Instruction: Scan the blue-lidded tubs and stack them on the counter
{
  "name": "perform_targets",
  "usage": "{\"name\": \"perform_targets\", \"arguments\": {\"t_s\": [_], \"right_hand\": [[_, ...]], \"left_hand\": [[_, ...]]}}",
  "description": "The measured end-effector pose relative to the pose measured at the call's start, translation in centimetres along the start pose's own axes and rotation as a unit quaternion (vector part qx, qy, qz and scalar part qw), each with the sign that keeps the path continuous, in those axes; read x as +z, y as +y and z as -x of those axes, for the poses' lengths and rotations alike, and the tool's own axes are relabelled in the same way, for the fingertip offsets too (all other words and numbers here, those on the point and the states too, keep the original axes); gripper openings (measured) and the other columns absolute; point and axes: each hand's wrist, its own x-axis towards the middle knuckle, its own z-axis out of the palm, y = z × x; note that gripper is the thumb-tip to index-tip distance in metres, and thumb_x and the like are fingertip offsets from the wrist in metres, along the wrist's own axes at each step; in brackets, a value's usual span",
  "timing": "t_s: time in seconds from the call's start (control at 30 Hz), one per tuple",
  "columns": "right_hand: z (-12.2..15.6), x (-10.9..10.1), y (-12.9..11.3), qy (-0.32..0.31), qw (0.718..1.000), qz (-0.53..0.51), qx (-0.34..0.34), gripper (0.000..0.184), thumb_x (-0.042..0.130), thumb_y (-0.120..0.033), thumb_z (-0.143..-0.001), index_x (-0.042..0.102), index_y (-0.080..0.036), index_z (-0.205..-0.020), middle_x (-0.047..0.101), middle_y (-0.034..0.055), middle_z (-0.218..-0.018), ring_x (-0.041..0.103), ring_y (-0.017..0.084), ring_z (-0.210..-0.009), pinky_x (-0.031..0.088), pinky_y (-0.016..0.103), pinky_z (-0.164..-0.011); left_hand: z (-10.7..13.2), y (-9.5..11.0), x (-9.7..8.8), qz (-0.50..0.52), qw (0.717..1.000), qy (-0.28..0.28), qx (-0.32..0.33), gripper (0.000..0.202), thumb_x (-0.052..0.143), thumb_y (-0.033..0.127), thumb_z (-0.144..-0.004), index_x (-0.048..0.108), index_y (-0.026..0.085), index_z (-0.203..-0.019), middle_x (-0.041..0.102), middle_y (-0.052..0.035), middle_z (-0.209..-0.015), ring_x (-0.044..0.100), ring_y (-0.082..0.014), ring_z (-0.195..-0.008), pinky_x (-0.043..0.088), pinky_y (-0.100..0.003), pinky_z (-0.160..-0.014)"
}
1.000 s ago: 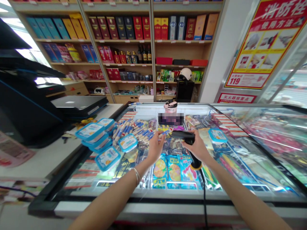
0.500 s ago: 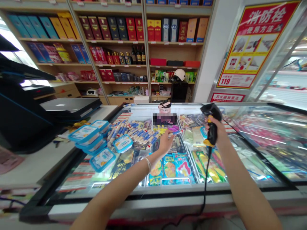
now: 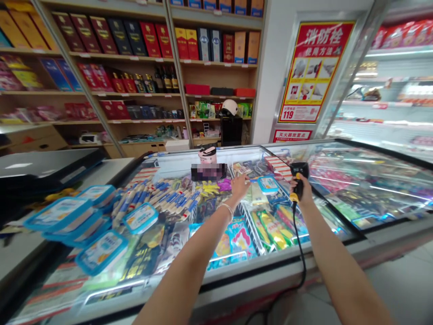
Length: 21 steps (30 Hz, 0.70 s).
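Observation:
My right hand (image 3: 305, 192) grips a black and yellow handheld barcode scanner (image 3: 299, 171), its cable hanging down in front of the freezer. My left hand (image 3: 239, 187) reaches over the freezer top, fingers closed on a slim blue-and-white wrapped stick (image 3: 253, 180), mostly hidden by the fingers. A blue-lidded tub (image 3: 268, 185) lies between my two hands. Left of my left arm is a pile of similar slim wrapped sticks (image 3: 162, 196). Another tub (image 3: 140, 218) lies in front of that pile, and several more tubs (image 3: 61, 214) are stacked at the left.
Beneath is a glass-topped chest freezer (image 3: 243, 282) with bagged goods in wire baskets. A pink cup (image 3: 207, 155) stands at its back edge. Shelves of boxed bottles (image 3: 149, 40) and a red fire-hydrant notice (image 3: 314, 72) are behind. A counter with a dark scale (image 3: 50, 167) is at left.
My view has turned right. My left hand has moved right past the yellow and purple items, with the stick. The scanner has moved right, away from the tub it partly covered.

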Motion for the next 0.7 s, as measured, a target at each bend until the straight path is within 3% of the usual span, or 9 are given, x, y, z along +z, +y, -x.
{"name": "perform_targets", "arguments": {"t_s": [0.13, 0.27, 0.37, 0.43, 0.53, 0.63, 0.7], "right_hand": [[-0.1, 0.4, 0.0, 0.009, 0.999, 0.014, 0.028, 0.029, 0.076, -0.029, -0.073, 0.049, -0.02, -0.077, 0.049, -0.0087, -0.055, 0.048, 0.003, -0.038, 0.048, 0.009, -0.038], [0.2, 0.8, 0.1, 0.032, 0.999, 0.007, 0.007, 0.027, 0.076, -0.025, -0.072, 0.05, -0.019, -0.077, 0.055, -0.0068, -0.061, 0.049, 0.001, -0.04, 0.047, 0.007, -0.039], [0.3, 0.9, 0.3, 0.031, 0.999, 0.016, -0.004, 0.028, 0.077, -0.026, -0.071, 0.05, -0.02, -0.077, 0.055, -0.0071, -0.062, 0.05, 0.002, -0.04, 0.047, 0.007, -0.038], [0.5, 1.1, 0.3, 0.031, 0.999, 0.018, -0.003, 0.029, 0.078, -0.026, -0.071, 0.05, -0.02, -0.077, 0.055, -0.0075, -0.06, 0.05, 0.002, -0.04, 0.047, 0.008, -0.038], [1.3, 2.1, 0.0, 0.031, 0.999, 0.016, -0.01, 0.028, 0.077, -0.026, -0.072, 0.05, -0.02, -0.077, 0.055, -0.0075, -0.06, 0.049, 0.002, -0.04, 0.047, 0.008, -0.038], [2.8, 4.3, -0.2, 0.005, 0.999, 0.025, -0.031, 0.029, 0.078, -0.027, -0.07, 0.051, -0.02, -0.077, 0.055, -0.0074, -0.063, 0.048, 0.001, -0.041, 0.046, 0.008, -0.038], [3.9, 6.3, 0.1, -0.021, 0.998, 0.046, -0.048, 0.032, 0.08, -0.03, -0.067, 0.051, -0.02, -0.077, 0.055, -0.0075, -0.063, 0.048, 0.001, -0.042, 0.045, 0.008, -0.038]], "left_hand": [[0.2, 0.2, 0.4, -0.022, 1.0, 0.002, 0.019, 0.021, 0.055, 0.023, -0.089, 0.066, 0.023, -0.107, 0.07, -0.0027, -0.111, 0.054, -0.0247, -0.114, 0.037, -0.04, -0.101], [0.3, 0.3, 0.4, -0.007, 1.0, 0.0, 0.019, 0.025, 0.05, 0.024, -0.092, 0.066, 0.022, -0.112, 0.071, -0.0043, -0.111, 0.056, -0.0249, -0.113, 0.039, -0.04, -0.1], [0.4, 0.5, -0.8, 0.051, 0.998, 0.02, 0.037, 0.024, 0.05, 0.022, -0.092, 0.066, 0.018, -0.11, 0.07, -0.006, -0.114, 0.058, -0.0228, -0.111, 0.041, -0.038, -0.1], [1.0, 0.3, -3.0, 0.096, 0.991, 0.067, 0.06, 0.022, 0.05, 0.021, -0.092, 0.065, 0.017, -0.108, 0.07, -0.0067, -0.115, 0.059, -0.0214, -0.111, 0.042, -0.037, -0.1], [3.2, -1.1, -8.6, 0.12, 0.975, 0.154, 0.11, 0.02, 0.051, 0.024, -0.091, 0.065, 0.018, -0.104, 0.07, -0.008, -0.11, 0.06, -0.0217, -0.107, 0.043, -0.038, -0.099], [6.8, -4.0, -14.7, 0.093, 0.967, 0.205, 0.122, 0.018, 0.05, 0.03, -0.092, 0.063, 0.022, -0.102, 0.07, -0.0073, -0.101, 0.063, -0.0217, -0.098, 0.046, -0.038, -0.093], [9.3, -6.3, -17.6, 0.061, 0.972, 0.199, 0.106, 0.018, 0.05, 0.033, -0.091, 0.062, 0.022, -0.098, 0.07, -0.0067, -0.095, 0.065, -0.0217, -0.091, 0.049, -0.038, -0.088]]}}
